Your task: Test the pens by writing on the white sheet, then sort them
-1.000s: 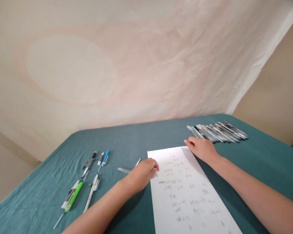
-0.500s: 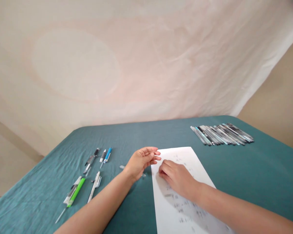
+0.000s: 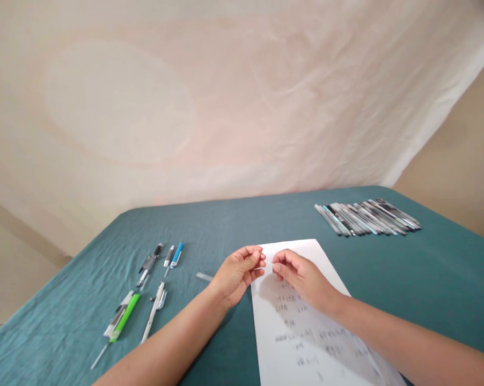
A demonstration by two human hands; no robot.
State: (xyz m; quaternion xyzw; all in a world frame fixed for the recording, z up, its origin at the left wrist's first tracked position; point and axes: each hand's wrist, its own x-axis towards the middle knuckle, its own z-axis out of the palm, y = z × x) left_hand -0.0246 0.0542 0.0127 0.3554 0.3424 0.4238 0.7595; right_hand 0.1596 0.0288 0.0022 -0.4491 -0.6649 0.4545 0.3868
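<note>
Handwriting (image 3: pixel 283 339) on paper (image 3: pixel 276 367) is illegible; right hand (image 3: pixel 300 276) pinches a white piece (image 3: pixel 270 262), left hand (image 3: pixel 236 273) curls, contents unclear.

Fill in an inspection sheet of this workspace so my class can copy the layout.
Surface: green cloth over a table, wrinkled toward the left.
Job's things: handwritten paper beneath the right hand; small white piece at that hand's fingertips, too small to identify.
Clutter: row of pens at far right; green pen, blue pen and white pen among others at left; clear tube beside the left wrist.
Hands: right pinching; left hand curled, grip unclear.
Cables: nothing seen.
Surroundings: pale, creased backdrop behind.
</note>
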